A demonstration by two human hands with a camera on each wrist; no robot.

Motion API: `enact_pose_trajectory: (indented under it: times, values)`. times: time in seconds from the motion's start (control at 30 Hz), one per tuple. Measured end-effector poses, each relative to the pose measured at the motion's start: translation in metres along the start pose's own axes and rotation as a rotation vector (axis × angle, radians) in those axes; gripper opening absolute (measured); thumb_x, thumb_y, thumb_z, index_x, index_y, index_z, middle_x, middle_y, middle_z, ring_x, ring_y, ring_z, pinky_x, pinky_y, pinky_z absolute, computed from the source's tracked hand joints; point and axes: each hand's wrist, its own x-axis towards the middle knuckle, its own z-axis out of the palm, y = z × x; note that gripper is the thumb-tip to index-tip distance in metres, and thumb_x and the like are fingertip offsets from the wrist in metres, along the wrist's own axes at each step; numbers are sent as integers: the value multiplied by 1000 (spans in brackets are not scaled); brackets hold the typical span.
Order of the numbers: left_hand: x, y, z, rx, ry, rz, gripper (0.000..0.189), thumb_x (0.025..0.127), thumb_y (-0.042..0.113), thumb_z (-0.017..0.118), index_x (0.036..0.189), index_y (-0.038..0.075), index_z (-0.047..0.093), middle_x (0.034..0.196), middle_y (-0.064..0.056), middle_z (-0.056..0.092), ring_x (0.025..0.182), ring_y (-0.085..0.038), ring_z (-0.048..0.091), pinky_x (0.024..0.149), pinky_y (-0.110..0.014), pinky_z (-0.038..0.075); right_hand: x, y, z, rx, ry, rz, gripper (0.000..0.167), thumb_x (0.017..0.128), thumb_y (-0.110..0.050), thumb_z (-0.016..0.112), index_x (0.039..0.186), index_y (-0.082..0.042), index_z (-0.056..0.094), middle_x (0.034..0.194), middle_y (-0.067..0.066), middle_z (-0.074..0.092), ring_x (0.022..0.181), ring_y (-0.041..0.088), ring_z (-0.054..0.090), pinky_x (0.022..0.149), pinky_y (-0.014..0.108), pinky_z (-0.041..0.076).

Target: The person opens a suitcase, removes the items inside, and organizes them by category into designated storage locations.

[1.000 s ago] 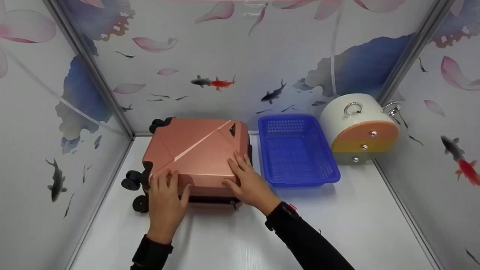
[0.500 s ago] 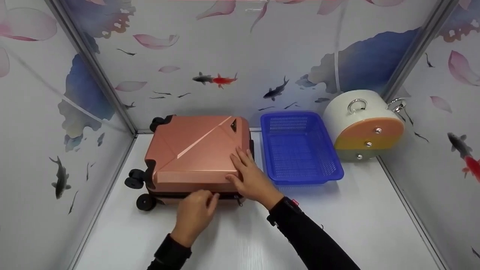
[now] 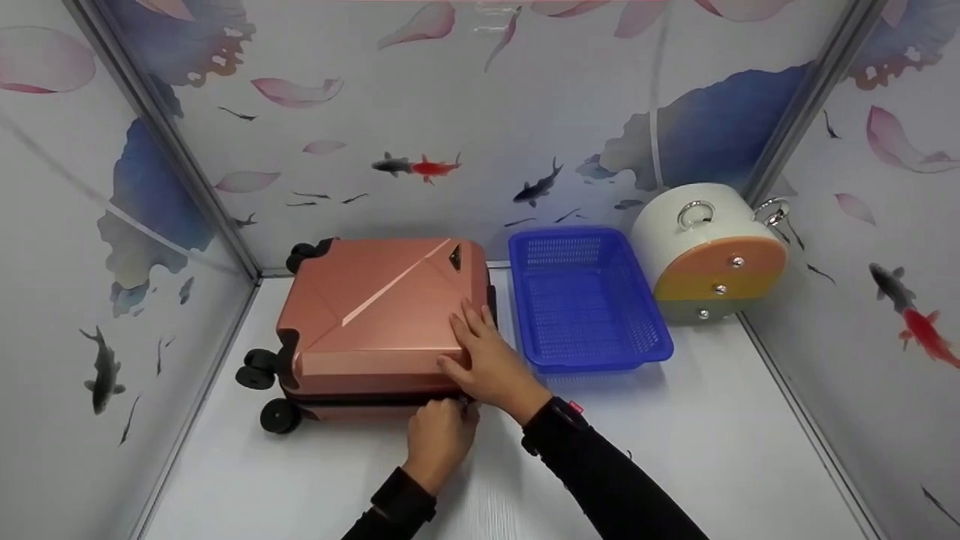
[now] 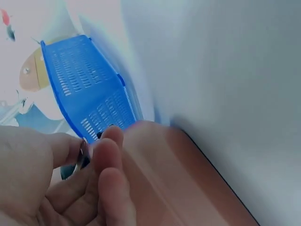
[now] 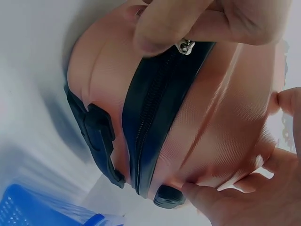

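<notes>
A rose-gold hard-shell suitcase (image 3: 382, 292) lies flat on the white table, black wheels to the left. At its front right corner my left hand (image 3: 441, 439) has its fingers curled at the zipper seam. The left wrist view shows a metal zipper pull (image 4: 84, 151) pinched between thumb and fingers. In the right wrist view, the silver zipper slider (image 5: 185, 46) sits on the black zipper (image 5: 150, 110), just under the left hand. My right hand (image 3: 491, 367) rests on the lid's front right corner, fingers extended over the edge.
Right of the suitcase stands a blue plastic basket (image 3: 592, 369). A white rounded cabinet (image 3: 694, 206) with orange, yellow and green drawers is behind it on the right. Patterned panels (image 3: 450, 90) enclose the table at the back and both sides.
My left hand has left the lid's front left part, come down to the zipper seam and moved right to the zipper pull, which it now pinches. The right hand stays on the lid.
</notes>
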Motion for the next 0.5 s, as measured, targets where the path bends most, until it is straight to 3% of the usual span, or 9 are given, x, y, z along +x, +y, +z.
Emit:
enact_pose_trajectory:
  times: [0.13,0.3,0.5]
  values:
    - [-4,-1,-4,35,-33,12,39,101,21,76,65,15,62,61,-9,68,53,-30,68,46,-46,51,-1,0,0,-16,-16,22,95,102,-65,70,174,-15,33,188,8,13,174,42,8,133,66,31]
    - [-9,-10,-16,76,-113,25,31,101,11,68,71,12,64,64,-10,68,51,-26,64,45,-44,47,-2,1,0,-5,-13,30,95,102,-65,70,175,-16,32,188,6,12,174,41,7,133,67,29]
    - [-10,-36,-34,44,-151,-48,36,106,19,66,70,13,66,64,-9,67,54,-28,65,48,-45,49,-2,3,3,-10,-10,15,94,103,-63,68,175,-14,32,188,8,12,174,43,7,133,67,28]
